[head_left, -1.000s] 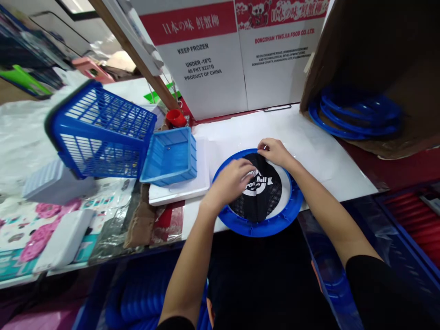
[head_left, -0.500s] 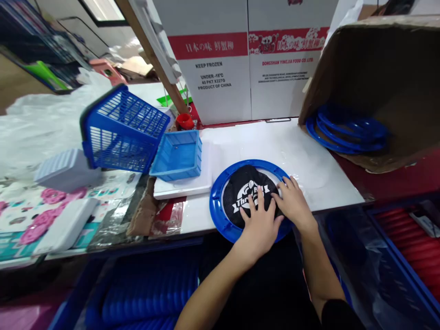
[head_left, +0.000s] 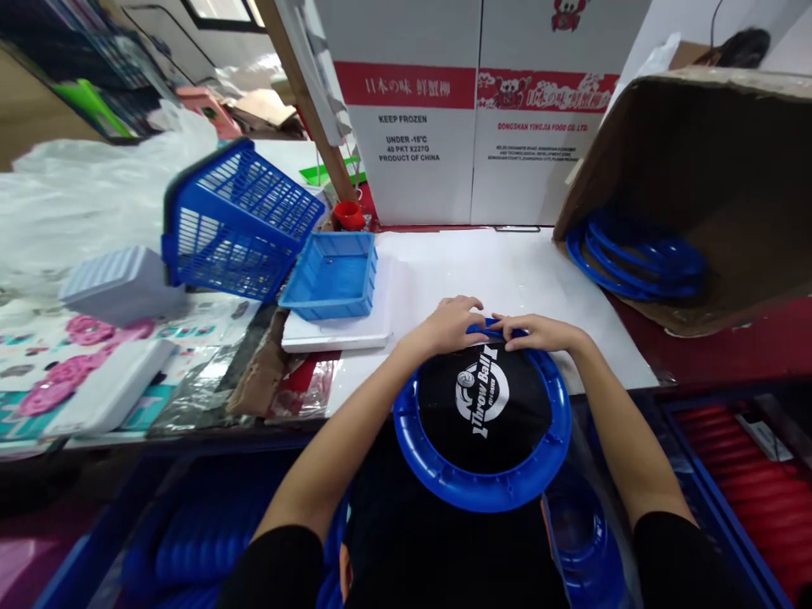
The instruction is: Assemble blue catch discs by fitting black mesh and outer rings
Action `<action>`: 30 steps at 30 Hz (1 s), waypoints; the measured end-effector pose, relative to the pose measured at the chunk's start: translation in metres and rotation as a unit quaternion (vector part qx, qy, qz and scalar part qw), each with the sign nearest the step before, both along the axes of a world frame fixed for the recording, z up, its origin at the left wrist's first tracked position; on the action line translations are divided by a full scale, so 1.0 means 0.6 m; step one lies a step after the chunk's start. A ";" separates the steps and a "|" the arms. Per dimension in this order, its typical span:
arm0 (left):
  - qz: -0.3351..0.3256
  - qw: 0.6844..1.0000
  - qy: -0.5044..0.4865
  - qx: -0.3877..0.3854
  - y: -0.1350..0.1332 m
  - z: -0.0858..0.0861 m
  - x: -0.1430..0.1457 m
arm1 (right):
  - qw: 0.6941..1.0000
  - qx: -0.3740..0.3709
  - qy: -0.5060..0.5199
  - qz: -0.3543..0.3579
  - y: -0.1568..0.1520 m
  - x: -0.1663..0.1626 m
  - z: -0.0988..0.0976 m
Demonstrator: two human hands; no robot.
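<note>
A blue plastic ring (head_left: 479, 493) lies tilted at the table's front edge, its near side out over my lap. Black mesh fabric (head_left: 444, 406) with a white "Throw Ball" print spans its middle. At the ring's far rim, my left hand (head_left: 452, 326) has its fingers curled over the rim from the left. From the right, my right hand (head_left: 539, 331) pinches the same stretch of rim and fabric edge. The two hands' fingertips nearly meet there. What lies under the fingertips is partly hidden.
An open cardboard box (head_left: 716, 169) on the right holds several blue rings (head_left: 660, 262). To the left are a light blue tray (head_left: 330, 288), a tipped blue basket (head_left: 241, 228) and a grey-white box (head_left: 120, 288). Printed cartons (head_left: 412, 186) stand behind. Red parts (head_left: 754, 474) fill a crate below right.
The ring has come nearer and turned, so its print now runs steeply upward. Both hands have moved from the fabric and right rim to the far rim and now grip there.
</note>
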State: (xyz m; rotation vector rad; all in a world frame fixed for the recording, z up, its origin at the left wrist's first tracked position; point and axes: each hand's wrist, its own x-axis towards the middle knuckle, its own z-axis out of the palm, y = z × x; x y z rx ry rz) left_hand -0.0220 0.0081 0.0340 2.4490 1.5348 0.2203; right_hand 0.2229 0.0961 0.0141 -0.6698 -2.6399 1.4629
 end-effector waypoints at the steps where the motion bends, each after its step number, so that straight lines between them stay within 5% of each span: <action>1: -0.024 1.000 -0.019 -0.004 0.016 -0.009 -0.005 | 1.000 -0.015 0.000 0.004 0.010 -0.001 0.005; 11: -0.138 0.981 -0.130 0.050 0.029 -0.067 -0.018 | 0.995 0.018 0.096 -0.021 0.032 -0.029 -0.010; 25: -0.068 0.968 -0.234 -0.054 0.011 -0.071 -0.034 | 0.991 0.130 0.007 -0.020 -0.019 -0.024 -0.026; 30: -0.056 0.971 -0.224 -0.055 0.009 -0.076 -0.033 | 0.993 0.078 0.050 -0.074 -0.014 -0.018 -0.026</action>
